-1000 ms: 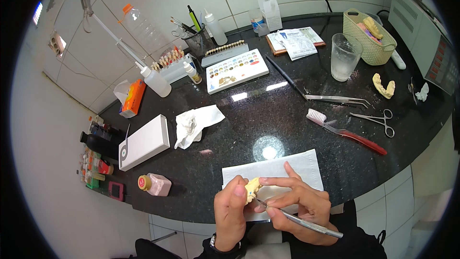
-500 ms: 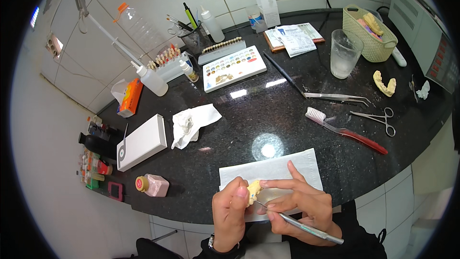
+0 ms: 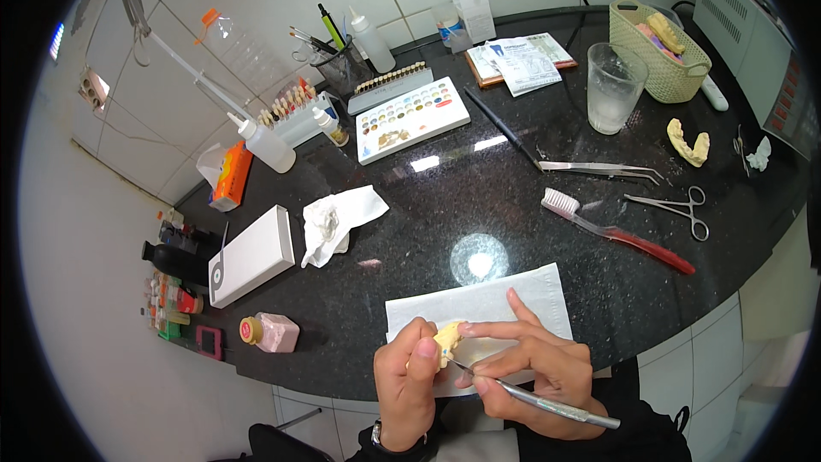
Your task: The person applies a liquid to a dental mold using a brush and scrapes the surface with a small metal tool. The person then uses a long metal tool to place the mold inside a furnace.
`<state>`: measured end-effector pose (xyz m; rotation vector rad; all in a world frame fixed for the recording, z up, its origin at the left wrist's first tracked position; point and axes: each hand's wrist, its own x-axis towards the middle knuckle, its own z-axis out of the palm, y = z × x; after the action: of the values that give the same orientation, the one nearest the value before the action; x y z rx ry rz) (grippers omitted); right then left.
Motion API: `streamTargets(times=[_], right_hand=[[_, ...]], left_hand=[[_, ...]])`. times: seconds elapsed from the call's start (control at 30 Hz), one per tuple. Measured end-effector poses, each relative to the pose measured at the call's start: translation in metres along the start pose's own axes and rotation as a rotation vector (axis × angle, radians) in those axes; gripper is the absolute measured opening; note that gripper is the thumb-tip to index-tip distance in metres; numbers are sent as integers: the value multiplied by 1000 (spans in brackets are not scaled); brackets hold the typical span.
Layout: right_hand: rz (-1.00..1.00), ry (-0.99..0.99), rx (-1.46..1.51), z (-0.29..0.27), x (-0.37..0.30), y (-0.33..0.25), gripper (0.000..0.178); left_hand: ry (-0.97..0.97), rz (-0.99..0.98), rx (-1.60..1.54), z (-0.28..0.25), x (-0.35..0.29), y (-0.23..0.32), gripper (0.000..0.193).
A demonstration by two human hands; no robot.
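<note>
My left hand grips a small yellow plaster dental model between thumb and fingers, close to the counter's front edge. Blue marks show on the model's lower side. In a pen-like hold, my right hand has a slim silver dental carving tool; its thin tip meets the model near the marks. The right index fingertip rests against the model's upper end, while another finger sticks up. A folded white paper towel lies beneath both hands. My fingers hide part of the model.
On the dark counter lie a red-handled brush, scissor-like clamp, tweezers and a horseshoe-shaped plaster model. A glass stands beside a basket. Leftward are a pink-filled bottle, white box and crumpled tissue.
The view has shifted slightly. The carving tool lies a little flatter, its handle end further right. Both hands keep their grips, and the model looks slightly turned.
</note>
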<state>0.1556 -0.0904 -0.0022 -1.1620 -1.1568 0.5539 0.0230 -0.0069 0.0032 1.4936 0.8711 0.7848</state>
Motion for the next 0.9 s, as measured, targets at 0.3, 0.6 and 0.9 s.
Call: streamTargets(times=[0.3, 0.6, 0.9], right_hand=[[23, -31, 40, -5, 1, 1, 6], [-16, 12, -9, 3, 1, -1, 6], [-39, 43, 44, 6, 1, 1, 8]], left_hand=[[-31, 9, 18, -2, 0, -2, 41], [-13, -101, -22, 0, 2, 4, 44], [-47, -120, -85, 0, 2, 9, 44]])
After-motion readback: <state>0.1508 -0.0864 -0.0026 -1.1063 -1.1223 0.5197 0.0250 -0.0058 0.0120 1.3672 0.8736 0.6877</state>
